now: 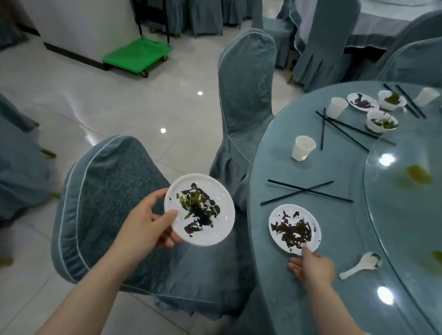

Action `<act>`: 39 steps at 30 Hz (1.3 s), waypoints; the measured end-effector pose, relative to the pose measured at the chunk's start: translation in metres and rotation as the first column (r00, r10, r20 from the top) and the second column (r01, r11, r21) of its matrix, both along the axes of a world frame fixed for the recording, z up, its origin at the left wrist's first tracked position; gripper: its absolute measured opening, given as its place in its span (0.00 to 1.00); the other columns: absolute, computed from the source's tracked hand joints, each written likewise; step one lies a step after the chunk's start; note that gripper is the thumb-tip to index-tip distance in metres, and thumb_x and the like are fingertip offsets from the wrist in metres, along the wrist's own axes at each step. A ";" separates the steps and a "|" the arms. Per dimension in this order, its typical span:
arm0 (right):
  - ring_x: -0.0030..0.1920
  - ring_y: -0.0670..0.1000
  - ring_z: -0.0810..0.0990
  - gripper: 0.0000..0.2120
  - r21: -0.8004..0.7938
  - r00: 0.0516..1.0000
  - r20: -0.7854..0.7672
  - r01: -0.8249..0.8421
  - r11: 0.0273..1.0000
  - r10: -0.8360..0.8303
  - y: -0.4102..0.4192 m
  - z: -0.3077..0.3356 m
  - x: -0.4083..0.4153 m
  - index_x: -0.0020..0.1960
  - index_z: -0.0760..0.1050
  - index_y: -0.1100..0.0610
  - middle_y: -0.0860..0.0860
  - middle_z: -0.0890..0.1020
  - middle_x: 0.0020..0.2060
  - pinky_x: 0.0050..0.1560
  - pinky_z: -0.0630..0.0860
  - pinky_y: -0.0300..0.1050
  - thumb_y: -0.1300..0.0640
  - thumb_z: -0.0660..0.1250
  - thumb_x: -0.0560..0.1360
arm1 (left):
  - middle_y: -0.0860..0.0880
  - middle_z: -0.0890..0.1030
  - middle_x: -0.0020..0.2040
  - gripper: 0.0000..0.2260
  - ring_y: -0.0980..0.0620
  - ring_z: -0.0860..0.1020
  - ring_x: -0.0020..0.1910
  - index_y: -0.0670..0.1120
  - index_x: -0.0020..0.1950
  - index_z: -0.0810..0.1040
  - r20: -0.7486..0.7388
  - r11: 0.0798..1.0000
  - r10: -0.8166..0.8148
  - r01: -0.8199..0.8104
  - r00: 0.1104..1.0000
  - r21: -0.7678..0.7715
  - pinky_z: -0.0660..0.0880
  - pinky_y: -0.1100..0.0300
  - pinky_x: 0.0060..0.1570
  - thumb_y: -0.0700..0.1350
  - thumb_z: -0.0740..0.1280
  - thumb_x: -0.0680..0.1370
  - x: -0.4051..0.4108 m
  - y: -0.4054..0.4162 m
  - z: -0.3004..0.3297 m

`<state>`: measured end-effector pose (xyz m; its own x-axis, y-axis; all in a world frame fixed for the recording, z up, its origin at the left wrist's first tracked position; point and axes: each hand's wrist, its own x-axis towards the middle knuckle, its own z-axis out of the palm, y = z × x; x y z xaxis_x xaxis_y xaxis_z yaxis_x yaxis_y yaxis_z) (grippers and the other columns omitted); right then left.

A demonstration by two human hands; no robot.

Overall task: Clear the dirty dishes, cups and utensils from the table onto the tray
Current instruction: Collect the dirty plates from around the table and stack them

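Left hand (145, 221) grips a soiled white plate (199, 209) by its rim, held off the counter (280, 172) at lower centre of frame, over a covered chair (112, 185). Right hand (311, 267) pinches the near rim of a second dirty plate (295, 229) (resting on the counter). Spoon (361, 265) lies just right of it; crossed chopsticks (308, 193) lie above.

A restaurant banquet hall: round clothed tables (276, 224) ringed by cloth-covered chairs (244, 90).
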<state>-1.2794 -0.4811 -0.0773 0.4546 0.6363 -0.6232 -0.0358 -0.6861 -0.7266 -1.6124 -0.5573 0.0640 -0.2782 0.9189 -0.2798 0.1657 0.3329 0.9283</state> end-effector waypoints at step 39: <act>0.25 0.50 0.79 0.07 0.450 0.755 -0.112 -0.542 0.710 0.647 -0.153 0.196 -0.450 0.51 0.73 0.62 0.58 0.82 0.29 0.24 0.74 0.38 0.60 0.68 0.76 | 0.39 0.82 0.32 0.15 0.52 0.75 0.23 0.62 0.56 0.72 0.108 0.935 0.281 -0.298 0.953 0.194 0.70 0.63 0.24 0.40 0.62 0.80 -0.364 -0.214 0.052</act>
<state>-1.7291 -0.6342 0.1187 -0.2324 0.9195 -0.3171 0.0759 -0.3078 -0.9484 -1.9766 -0.7714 0.1162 -0.5260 0.8413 -0.1244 0.0158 0.1559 0.9877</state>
